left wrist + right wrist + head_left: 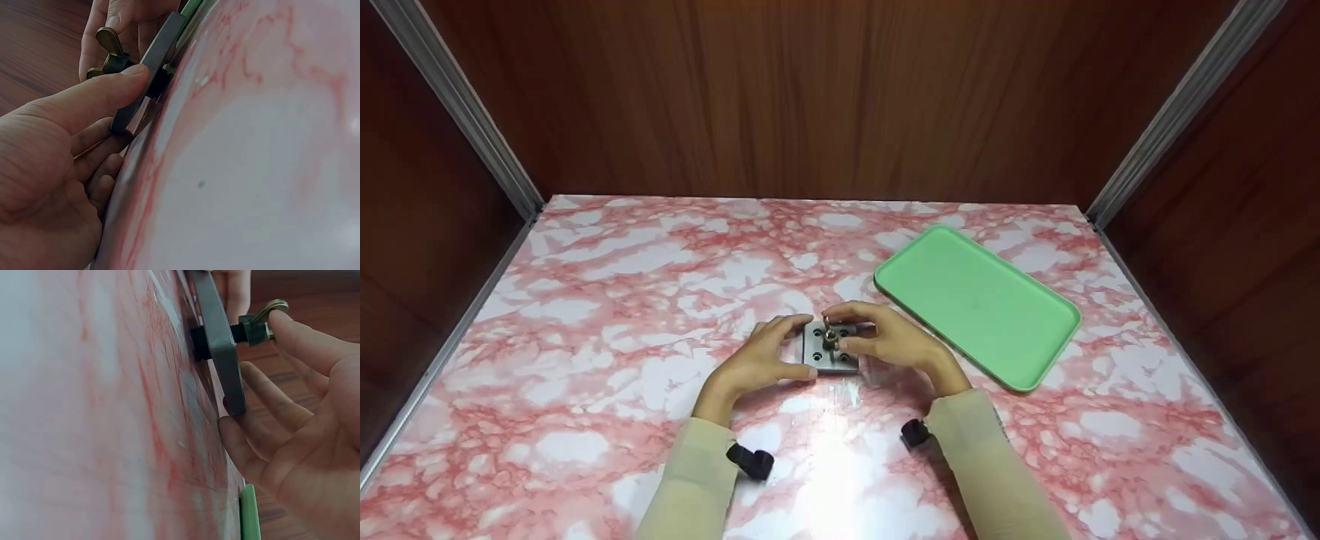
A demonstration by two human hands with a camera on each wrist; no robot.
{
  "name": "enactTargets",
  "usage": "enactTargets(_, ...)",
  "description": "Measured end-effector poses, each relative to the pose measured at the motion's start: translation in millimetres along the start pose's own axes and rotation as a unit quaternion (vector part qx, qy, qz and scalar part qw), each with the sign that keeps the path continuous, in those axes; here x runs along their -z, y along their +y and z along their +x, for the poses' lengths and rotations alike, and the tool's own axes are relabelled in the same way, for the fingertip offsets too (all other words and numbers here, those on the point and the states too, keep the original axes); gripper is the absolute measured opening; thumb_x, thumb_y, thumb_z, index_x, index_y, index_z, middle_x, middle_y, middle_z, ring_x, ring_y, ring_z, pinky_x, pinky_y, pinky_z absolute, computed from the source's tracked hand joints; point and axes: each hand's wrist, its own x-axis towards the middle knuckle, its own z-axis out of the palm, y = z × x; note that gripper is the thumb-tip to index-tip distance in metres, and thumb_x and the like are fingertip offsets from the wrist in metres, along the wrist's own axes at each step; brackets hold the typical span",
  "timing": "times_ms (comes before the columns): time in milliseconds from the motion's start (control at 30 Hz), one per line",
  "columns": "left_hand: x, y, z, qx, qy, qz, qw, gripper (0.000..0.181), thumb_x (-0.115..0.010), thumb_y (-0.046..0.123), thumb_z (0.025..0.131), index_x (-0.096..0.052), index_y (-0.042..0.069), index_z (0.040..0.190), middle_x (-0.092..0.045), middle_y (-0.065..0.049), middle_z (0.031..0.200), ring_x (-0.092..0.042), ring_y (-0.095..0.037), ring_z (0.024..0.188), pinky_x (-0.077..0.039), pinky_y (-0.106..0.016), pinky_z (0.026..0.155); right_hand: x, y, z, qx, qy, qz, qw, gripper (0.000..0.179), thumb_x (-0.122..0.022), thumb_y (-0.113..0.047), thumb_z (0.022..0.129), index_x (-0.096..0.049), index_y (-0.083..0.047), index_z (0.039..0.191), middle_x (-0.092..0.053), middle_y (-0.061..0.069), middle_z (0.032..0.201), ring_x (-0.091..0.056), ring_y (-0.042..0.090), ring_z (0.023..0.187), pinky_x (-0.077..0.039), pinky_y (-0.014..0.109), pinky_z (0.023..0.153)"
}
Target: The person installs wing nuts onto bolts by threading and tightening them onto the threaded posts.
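A grey metal plate (810, 346) with several holes lies flat in the middle of the table in the head view. A threaded bolt (241, 333) passes through it, and a brass-coloured wing nut (259, 331) sits on the bolt's upper end. Below the plate, the bolt's dark lower end (199, 344) shows in the right wrist view. My left hand (761, 356) grips the plate across its left part, thumb on the near edge and fingers at the far one. With thumb and forefinger, my right hand (896, 337) pinches the wing nut; its other fingers extend beside the plate.
A green tray (975, 307) lies at an angle on the right of the red-and-white marbled table (585, 337). Brown wood-grain panels (810, 97) stand behind and at both sides. Black wrist devices (750, 460) are strapped over both sleeves.
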Motion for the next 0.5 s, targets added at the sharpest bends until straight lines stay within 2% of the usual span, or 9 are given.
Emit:
enactTargets(233,-0.1,1.1,-0.4,-0.005,0.003,0.004,1.0,0.09,-0.092,0.028,0.083,-0.047,0.022,0.161,-0.052,-0.006,0.153,-0.041,-0.028,0.14,-0.037,-0.054,0.117,-0.3,1.2,2.1,-0.01,0.011,-0.012,0.9998,0.05,-0.075,-0.013,0.1,-0.058,-0.004,0.147,-0.066,0.009,0.141,-0.058,0.03,0.136,-0.045,0.052,0.115)
enactTargets(500,-0.4,-0.6,0.9,-0.01,0.005,0.009,0.9999,0.092,-0.092,0.028,0.082,-0.047,0.021,0.161,-0.052,-0.007,0.154,-0.042,-0.028,0.138,-0.036,-0.053,0.118,-5.0,-0.9,4.7,-0.006,0.033,0.008,0.9994,0.049,-0.08,-0.008,0.095,-0.058,0.001,0.139,-0.067,0.013,0.131,-0.061,0.03,0.127,-0.05,0.048,0.111)
